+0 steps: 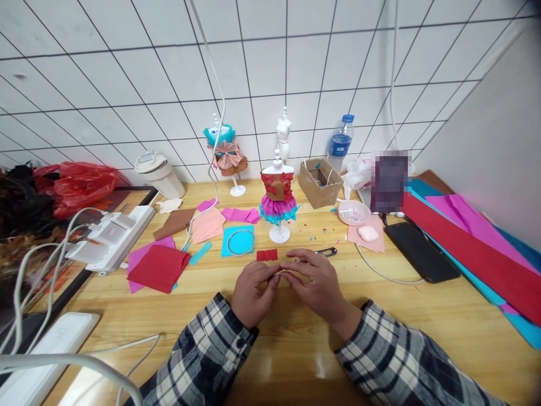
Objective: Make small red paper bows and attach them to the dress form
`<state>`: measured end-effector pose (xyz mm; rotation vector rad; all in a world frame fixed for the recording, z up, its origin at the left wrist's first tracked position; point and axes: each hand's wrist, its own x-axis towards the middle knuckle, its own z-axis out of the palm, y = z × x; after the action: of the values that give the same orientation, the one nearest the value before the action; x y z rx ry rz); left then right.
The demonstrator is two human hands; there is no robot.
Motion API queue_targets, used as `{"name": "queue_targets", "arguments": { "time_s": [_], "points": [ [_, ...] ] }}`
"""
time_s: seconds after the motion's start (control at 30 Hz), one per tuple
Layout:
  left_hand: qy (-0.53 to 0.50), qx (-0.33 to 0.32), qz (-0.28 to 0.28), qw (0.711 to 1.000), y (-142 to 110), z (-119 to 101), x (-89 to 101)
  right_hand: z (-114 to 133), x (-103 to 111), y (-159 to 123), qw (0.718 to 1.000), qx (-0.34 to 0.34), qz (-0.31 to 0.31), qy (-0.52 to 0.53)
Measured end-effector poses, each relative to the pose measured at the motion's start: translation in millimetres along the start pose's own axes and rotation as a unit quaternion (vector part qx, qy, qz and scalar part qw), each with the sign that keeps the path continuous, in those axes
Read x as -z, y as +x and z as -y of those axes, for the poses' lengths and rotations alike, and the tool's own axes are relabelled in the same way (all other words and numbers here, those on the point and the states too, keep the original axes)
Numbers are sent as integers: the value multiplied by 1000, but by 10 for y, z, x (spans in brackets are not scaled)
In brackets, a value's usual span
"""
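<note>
My left hand (254,286) and my right hand (315,282) meet at their fingertips over the table, just in front of a small red paper piece (266,255). Thumb and fingers of each are pinched; whatever lies between them is too small or hidden to make out. Behind them stands a mini dress form (278,194) in a brown top with red bows and a magenta and turquoise skirt. Dark tweezers or small scissors (327,251) lie beyond my right fingers, partly covered. To the left, a ring (241,242) rests on a turquoise paper square (228,231).
Red sheets (158,269) and a power strip (122,239) lie left. At the back are another dressed form (228,155), a bare one (283,135), a cardboard box (320,183) and a bottle (340,144). Right are a pink bowl (354,212), a black phone (422,251) and long paper strips (469,248).
</note>
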<state>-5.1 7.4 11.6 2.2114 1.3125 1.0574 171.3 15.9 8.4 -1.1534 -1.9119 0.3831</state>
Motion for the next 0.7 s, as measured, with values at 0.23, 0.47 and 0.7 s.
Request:
{"name": "queue_targets", "arguments": {
  "time_s": [0.23,0.47,0.7],
  "points": [
    [43,-13,36,998,-3,-37,11,28,36,41,999,-34,9,39],
    [55,-43,61,996,30,-31,30,-24,-21,80,942,-199,61,264],
    [3,-29,31,999,38,-9,29,-110,12,42,866,-319,43,383]
  ]
}}
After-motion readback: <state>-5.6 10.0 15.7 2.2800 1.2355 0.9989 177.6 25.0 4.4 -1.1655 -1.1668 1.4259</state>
